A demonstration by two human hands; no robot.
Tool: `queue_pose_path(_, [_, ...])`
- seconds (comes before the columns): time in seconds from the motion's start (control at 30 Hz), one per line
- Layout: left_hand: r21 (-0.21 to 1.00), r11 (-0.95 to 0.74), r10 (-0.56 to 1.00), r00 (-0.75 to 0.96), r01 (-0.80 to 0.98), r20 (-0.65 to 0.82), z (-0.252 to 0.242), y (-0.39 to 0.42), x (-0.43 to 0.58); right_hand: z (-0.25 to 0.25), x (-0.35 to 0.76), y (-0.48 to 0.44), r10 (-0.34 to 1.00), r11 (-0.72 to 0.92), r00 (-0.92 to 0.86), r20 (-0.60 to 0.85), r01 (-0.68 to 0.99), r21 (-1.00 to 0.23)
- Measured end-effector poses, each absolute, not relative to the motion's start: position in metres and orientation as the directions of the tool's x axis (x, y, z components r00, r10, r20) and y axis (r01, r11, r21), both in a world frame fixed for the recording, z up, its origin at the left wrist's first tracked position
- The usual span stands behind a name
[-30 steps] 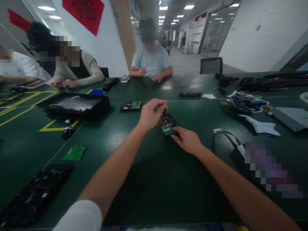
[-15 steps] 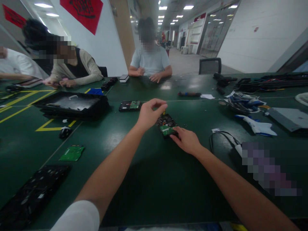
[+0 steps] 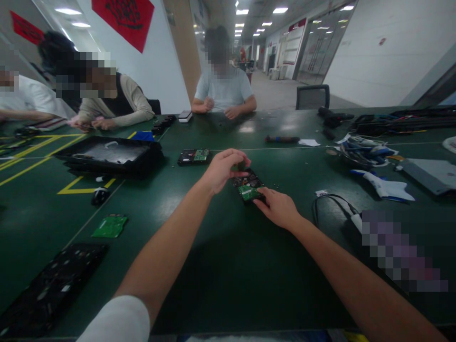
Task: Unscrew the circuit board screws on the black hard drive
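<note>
A hard drive (image 3: pixel 253 178) with its inner parts showing lies in front of me, a green circuit board (image 3: pixel 248 193) on its near end. My right hand (image 3: pixel 278 205) grips the drive's near right edge, thumb and fingers at the board's corner. Over the drive's far left side is my left hand (image 3: pixel 225 170), its thumb and fingers parted; nothing held shows clearly between them. Tiny loose bits, perhaps screws, lie right of the drive.
Another hard drive (image 3: pixel 194 156) lies beyond my left hand. A black tray (image 3: pixel 110 156), a loose green board (image 3: pixel 110 226) and a black panel (image 3: pixel 53 285) are leftward. Cables (image 3: pixel 366 151) and a grey metal box (image 3: pixel 429 175) lie right. Co-workers sit across and at left.
My left hand's thumb and fingers have moved apart from a pinch above a small yellow piece, which no longer shows. My right hand stays on the drive. The view has shifted slightly.
</note>
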State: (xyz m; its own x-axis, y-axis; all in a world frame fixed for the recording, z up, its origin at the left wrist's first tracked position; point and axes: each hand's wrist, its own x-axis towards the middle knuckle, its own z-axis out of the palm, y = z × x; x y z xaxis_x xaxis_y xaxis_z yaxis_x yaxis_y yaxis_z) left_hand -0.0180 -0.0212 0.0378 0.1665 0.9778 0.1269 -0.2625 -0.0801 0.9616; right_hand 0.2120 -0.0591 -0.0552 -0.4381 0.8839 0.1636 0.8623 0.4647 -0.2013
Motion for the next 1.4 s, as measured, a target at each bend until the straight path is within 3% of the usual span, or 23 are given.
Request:
queue_pose_path(0.17, [0.971, -0.095, 0.981, 0.142, -0.220, 0.128, 0.039, -0.021, -0.020, -0.052, 0.212, -0.060, 0.886, 0.462, -0.438, 0.150, 0.859, -0.220])
queue_pose_path(0.5, [0.980, -0.197, 0.980, 0.019, 0.031, 0.196, 0.036, -0.017, -0.018, -0.053, 0.211, -0.061, 0.894, 0.447, -0.420, 0.157, 0.866, -0.225])
queue_pose_path(0.73, [0.983, -0.142, 0.987, 0.057, -0.114, 0.149, 0.038, -0.023, -0.009, -0.051, 0.211, -0.061, 0.895, 0.446, -0.426, 0.134, 0.867, -0.223])
queue_pose_path(0.87, [0.982, -0.184, 0.983, -0.008, -0.040, 0.184, 0.039, -0.021, -0.013, -0.050, 0.211, -0.060, 0.894, 0.447, -0.427, 0.134, 0.868, -0.218])
queue_pose_path(1.07, [0.981, -0.190, 0.980, 0.057, -0.033, 0.192, 0.039, -0.021, -0.018, -0.051, 0.211, -0.061, 0.892, 0.450, -0.427, 0.147, 0.864, -0.226])
queue_pose_path(1.3, [0.966, -0.045, 0.988, 0.128, -0.255, 0.080, 0.034, -0.024, -0.007, -0.050, 0.211, -0.061, 0.890, 0.455, -0.430, 0.151, 0.862, -0.226])
queue_pose_path(1.4, [0.971, -0.080, 0.994, 0.058, -0.226, 0.095, 0.031, -0.021, -0.008, -0.050, 0.211, -0.061, 0.892, 0.451, -0.428, 0.145, 0.862, -0.230])
